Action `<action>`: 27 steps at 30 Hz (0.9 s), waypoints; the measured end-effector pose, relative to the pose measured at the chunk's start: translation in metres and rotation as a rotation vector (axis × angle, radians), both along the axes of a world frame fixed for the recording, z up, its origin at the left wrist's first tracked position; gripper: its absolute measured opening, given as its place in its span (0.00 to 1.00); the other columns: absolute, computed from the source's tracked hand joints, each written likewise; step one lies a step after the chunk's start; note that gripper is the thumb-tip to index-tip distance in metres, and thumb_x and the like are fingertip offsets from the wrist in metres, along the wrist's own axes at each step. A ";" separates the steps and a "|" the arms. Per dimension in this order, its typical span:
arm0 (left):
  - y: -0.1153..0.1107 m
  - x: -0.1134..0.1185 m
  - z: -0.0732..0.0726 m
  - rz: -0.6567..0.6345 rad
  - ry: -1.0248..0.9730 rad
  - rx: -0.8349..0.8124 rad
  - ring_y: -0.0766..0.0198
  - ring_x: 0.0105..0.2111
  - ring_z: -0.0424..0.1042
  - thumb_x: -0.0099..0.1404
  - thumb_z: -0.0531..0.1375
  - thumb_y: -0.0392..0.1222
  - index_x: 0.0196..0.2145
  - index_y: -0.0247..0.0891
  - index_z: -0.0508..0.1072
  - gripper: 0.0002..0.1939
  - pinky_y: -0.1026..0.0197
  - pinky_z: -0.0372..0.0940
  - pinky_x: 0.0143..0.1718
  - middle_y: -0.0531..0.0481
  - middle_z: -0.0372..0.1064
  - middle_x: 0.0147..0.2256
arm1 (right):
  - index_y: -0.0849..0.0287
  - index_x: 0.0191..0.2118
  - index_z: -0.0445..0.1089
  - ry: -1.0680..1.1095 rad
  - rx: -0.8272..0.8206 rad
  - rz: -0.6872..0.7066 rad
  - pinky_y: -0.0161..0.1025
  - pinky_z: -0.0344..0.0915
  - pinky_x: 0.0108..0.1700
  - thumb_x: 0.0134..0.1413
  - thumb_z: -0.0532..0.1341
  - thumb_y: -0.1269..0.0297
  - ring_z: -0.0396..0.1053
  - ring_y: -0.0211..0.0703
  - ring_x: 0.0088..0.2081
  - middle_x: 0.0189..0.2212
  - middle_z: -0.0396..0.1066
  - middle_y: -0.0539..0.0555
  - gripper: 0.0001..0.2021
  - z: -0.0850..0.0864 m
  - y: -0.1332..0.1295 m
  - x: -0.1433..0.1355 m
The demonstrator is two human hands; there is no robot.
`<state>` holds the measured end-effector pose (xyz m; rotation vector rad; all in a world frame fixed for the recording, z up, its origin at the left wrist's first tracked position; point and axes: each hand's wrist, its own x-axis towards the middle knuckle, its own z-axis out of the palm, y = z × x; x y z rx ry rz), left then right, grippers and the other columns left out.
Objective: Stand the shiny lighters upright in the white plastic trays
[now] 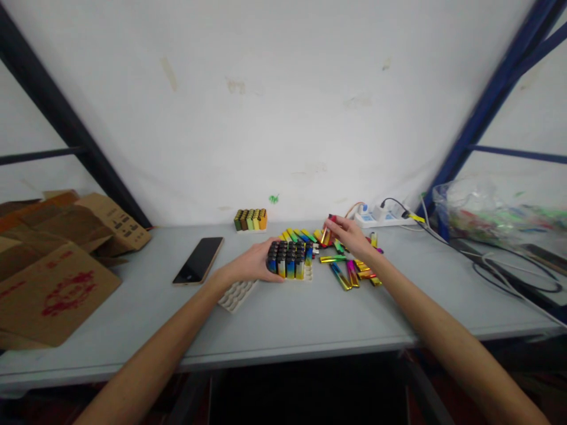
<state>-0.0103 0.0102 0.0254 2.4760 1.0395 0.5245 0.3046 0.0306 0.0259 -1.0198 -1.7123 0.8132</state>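
My left hand (pixel 251 262) rests on the table against the left side of a white tray (pixel 308 273) that holds several upright rainbow-coloured lighters (pixel 290 258). My right hand (pixel 348 235) is lifted just right of the tray and pinches one lighter (pixel 328 232) between thumb and fingers. Below and around that hand lies a loose pile of shiny coloured lighters (pixel 349 270) on the grey table (pixel 283 319). An empty white tray (pixel 237 294) lies by my left wrist.
A phone (pixel 199 260) lies face up left of the trays. Cardboard boxes (pixel 53 260) fill the left end. A small row of lighters (pixel 250 219) stands by the wall. A power strip (pixel 376 217), cables and a plastic bag (pixel 491 212) sit at right.
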 end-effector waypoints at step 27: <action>0.008 -0.006 -0.007 -0.031 -0.003 -0.015 0.45 0.57 0.71 0.49 0.75 0.59 0.63 0.39 0.63 0.49 0.51 0.64 0.60 0.43 0.70 0.59 | 0.54 0.21 0.54 -0.121 -0.043 -0.237 0.37 0.46 0.26 0.55 0.52 0.52 0.52 0.36 0.22 0.17 0.51 0.46 0.17 -0.011 -0.015 -0.035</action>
